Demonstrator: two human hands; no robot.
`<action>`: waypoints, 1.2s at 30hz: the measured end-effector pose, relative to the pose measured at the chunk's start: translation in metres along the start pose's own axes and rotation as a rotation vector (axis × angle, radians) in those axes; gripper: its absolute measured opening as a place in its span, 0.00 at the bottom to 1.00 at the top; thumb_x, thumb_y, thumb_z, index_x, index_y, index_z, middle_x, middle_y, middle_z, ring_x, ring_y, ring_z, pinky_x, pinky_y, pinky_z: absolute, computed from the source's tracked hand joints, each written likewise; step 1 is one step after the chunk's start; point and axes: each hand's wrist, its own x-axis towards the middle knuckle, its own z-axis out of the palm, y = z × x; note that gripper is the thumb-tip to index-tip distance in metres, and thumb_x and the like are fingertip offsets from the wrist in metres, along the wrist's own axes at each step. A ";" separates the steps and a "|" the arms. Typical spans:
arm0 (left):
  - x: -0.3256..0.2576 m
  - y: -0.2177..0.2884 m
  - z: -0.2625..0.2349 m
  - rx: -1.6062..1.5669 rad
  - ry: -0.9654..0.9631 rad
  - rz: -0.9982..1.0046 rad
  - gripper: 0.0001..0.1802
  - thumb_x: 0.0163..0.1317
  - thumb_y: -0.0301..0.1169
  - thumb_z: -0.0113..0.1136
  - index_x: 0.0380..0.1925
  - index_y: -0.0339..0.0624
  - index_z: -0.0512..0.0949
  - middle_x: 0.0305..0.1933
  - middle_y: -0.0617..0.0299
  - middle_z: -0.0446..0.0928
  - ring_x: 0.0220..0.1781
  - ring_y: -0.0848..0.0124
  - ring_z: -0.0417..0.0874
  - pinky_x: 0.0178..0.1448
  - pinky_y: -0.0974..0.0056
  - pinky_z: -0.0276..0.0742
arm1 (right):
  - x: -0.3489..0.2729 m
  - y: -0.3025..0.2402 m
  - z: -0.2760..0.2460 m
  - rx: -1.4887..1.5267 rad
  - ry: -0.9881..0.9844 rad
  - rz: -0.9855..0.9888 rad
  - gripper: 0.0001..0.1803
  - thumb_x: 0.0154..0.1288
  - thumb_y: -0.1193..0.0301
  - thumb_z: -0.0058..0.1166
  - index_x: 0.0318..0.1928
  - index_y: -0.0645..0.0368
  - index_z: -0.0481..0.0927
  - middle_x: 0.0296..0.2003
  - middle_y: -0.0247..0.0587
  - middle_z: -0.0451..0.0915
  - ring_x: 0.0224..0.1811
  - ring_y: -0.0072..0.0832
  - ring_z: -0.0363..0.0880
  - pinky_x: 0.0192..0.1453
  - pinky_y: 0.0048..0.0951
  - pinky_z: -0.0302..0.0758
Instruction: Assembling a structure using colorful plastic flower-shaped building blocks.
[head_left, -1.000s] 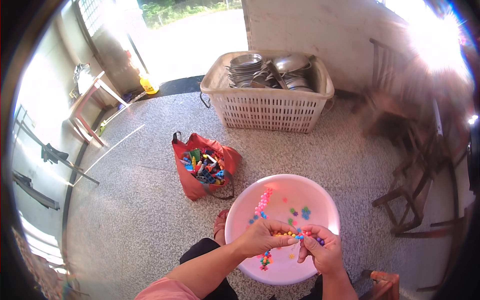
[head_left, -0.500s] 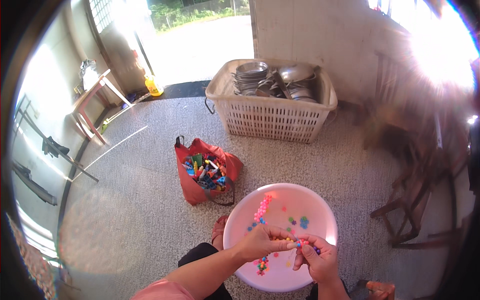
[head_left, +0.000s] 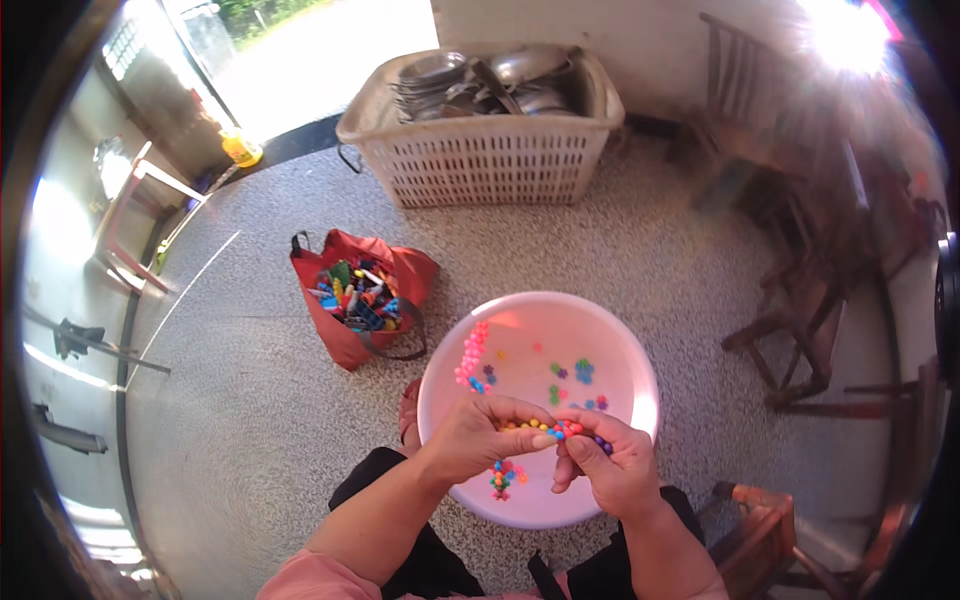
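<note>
Both hands, left hand (head_left: pixel 480 440) and right hand (head_left: pixel 610 465), pinched a small string of colourful beads (head_left: pixel 560 430) over a pink basin (head_left: pixel 620 350).

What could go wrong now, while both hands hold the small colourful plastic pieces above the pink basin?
The chain of small colourful plastic pieces, pinched between the left hand and right hand, may snap apart. Pieces would likely drop into the round pink plastic basin, but some could bounce onto the speckled floor and be hard to find.
</note>
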 end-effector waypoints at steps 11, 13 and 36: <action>0.000 -0.003 0.002 -0.043 -0.060 0.016 0.13 0.52 0.28 0.64 0.38 0.35 0.78 0.32 0.64 0.78 0.32 0.80 0.76 0.34 0.76 0.72 | 0.004 -0.012 -0.014 0.565 0.094 0.155 0.19 0.66 0.70 0.44 0.53 0.68 0.63 0.36 0.45 0.74 0.23 0.25 0.75 0.23 0.22 0.73; 0.000 -0.005 0.002 -0.018 -0.061 0.068 0.14 0.51 0.28 0.65 0.38 0.35 0.78 0.34 0.63 0.78 0.34 0.78 0.77 0.37 0.74 0.74 | 0.007 -0.014 -0.011 0.654 0.234 0.180 0.18 0.66 0.70 0.43 0.53 0.67 0.62 0.40 0.47 0.74 0.24 0.27 0.77 0.24 0.23 0.75; 0.013 -0.009 0.004 -0.378 -0.423 0.221 0.24 0.57 0.49 0.53 0.46 0.44 0.70 0.35 0.56 0.71 0.42 0.58 0.75 0.45 0.44 0.75 | 0.002 -0.002 -0.031 0.378 0.116 0.005 0.12 0.65 0.71 0.47 0.47 0.62 0.71 0.31 0.39 0.76 0.30 0.23 0.78 0.33 0.22 0.77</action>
